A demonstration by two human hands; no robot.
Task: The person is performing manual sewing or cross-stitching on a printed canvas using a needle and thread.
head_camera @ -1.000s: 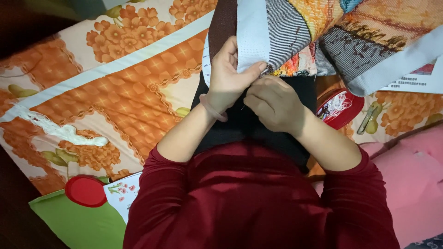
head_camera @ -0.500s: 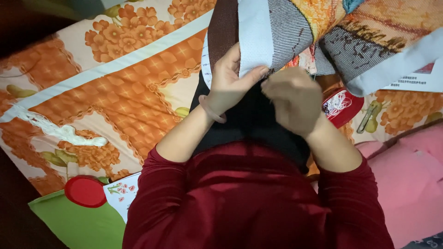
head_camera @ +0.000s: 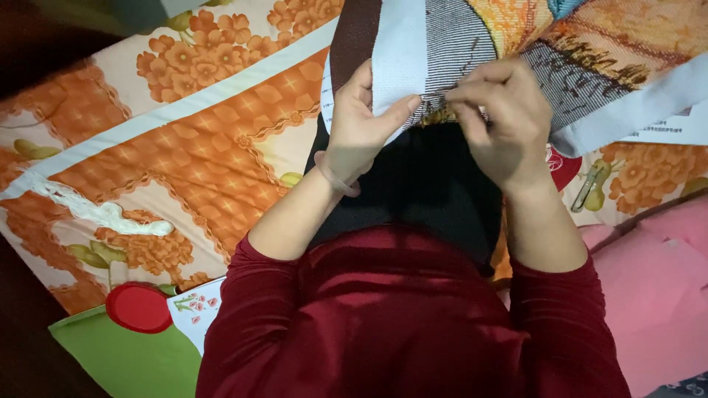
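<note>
My right hand (head_camera: 501,121) raised off black cloth (head_camera: 420,191), fingertips now pinched at embroidery canvas (head_camera: 457,44) edge; my left hand (head_camera: 361,125) grips canvas. Stitching position resumed.

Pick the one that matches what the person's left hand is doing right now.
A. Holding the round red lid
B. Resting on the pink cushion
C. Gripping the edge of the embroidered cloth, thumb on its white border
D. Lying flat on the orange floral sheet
C: the left hand grips the embroidered cloth at its white border, close to the right hand, which pinches at the stitched part of the cloth.
</note>
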